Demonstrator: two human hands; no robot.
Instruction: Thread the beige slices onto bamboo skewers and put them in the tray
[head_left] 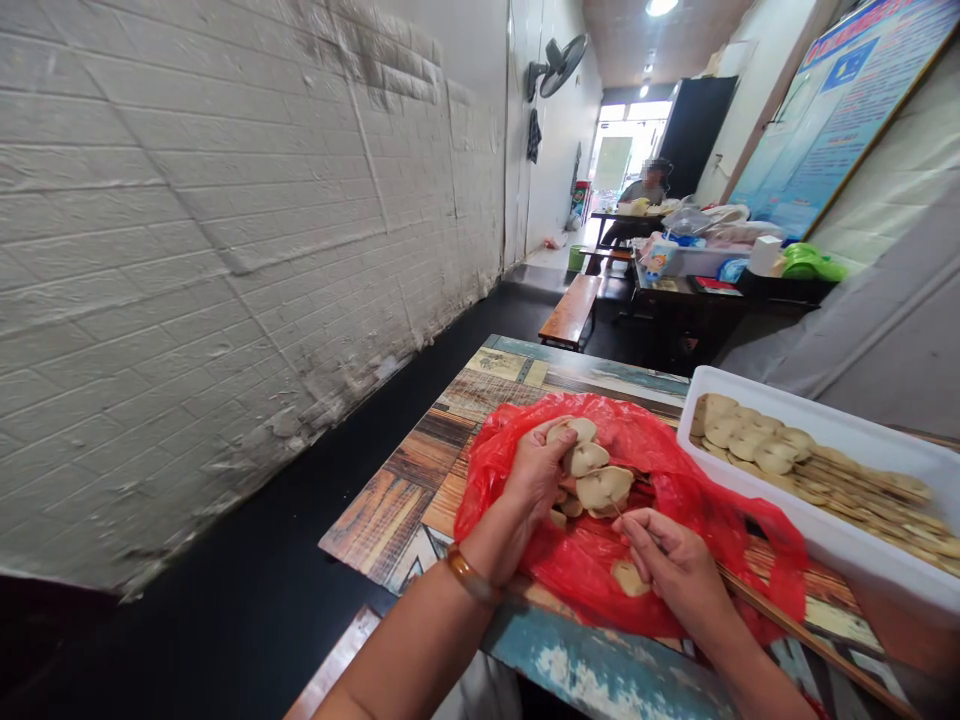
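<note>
My left hand (534, 468) is closed on several thin, round, pale beige slices (588, 459) in an overlapping row, held over an open red plastic bag (570, 600). Closed in a pinch, my right hand (667, 560) grips a thin skewer (619, 513) whose end meets the lowest slice in the row. More slices lie inside the bag, and one loose slice (628, 578) is beside my right fingers. Long brown wooden sticks (817, 635) run from behind my right wrist toward the lower right; I cannot tell whether the skewer belongs to them.
On the right of the patterned table (405, 470) stands a white plastic tub (817, 410) with rows of skewered slices (757, 435). Beyond are a wooden bench (571, 308) and a cluttered dark table (667, 293). A person (651, 188) sits farther back. A brick-patterned wall (225, 250) borders the left.
</note>
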